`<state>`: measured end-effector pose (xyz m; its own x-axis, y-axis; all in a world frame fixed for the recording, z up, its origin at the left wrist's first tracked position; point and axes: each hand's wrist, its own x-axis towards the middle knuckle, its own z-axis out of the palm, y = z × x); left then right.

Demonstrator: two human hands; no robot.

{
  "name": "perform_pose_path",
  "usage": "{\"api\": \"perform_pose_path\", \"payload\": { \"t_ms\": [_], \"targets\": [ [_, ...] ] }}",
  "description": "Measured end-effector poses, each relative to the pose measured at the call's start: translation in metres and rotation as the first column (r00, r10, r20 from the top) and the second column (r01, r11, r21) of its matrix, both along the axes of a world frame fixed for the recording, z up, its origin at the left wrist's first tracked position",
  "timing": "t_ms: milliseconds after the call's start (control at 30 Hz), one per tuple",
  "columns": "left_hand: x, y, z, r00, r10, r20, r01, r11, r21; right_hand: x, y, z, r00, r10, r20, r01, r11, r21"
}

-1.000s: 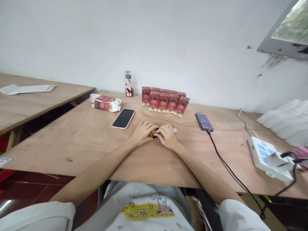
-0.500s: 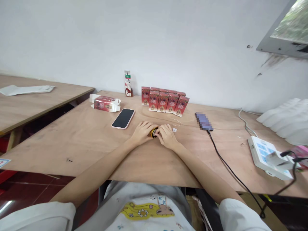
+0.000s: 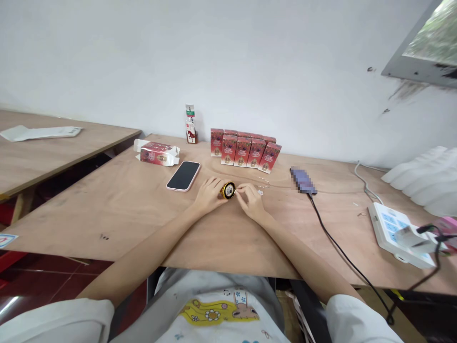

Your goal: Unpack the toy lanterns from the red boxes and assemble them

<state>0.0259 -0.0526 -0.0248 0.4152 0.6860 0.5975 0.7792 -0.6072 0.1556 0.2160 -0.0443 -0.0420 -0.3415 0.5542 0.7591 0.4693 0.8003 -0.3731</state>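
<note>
I see both forearms [image 3: 152,245] angled inward. The left hand [image 3: 208,195] curls; the right hand [image 3: 252,202] holds thumb [image 3: 241,200] and fingertips [image 3: 241,186] close.

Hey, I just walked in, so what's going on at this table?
Someone's left hand is holding a small round gold-and-black item, its pale-centred face showing. The right hand's fingertips are at its rim; whether they touch it isn't clear. Behind the hands, red boxes stand grouped on the wooden table. To the left are a dark-screened phone and a red box lying with its flaps open.
</note>
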Motion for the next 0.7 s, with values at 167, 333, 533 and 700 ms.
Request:
{"api": "perform_pose_path", "payload": {
  "t_ms": [167,333,533,700],
  "targets": [
    [-0.002,0.001,-0.001,0.998,0.05,0.035,-0.05,0.998,0.025,-0.006,0.006,-0.004,0.958,0.003,-0.288,-0.179,0.789,-0.587],
    [-0.002,0.003,-0.001,0.999,0.033,-0.03,-0.031,0.996,0.087,-0.006,0.008,0.004,0.863,-0.079,-0.499,-0.458,0.298,-0.838],
    [-0.002,0.005,-0.001,0.992,-0.028,-0.121,0.047,0.987,0.156,-0.002,0.001,0.017,0.8,-0.086,-0.593,-0.588,0.083,-0.805],
    [-0.001,0.007,-0.003,0.98,-0.05,-0.193,0.093,0.971,0.221,-0.002,0.002,0.017,0.737,-0.127,-0.664,-0.668,0.014,-0.744]
  ]
}}
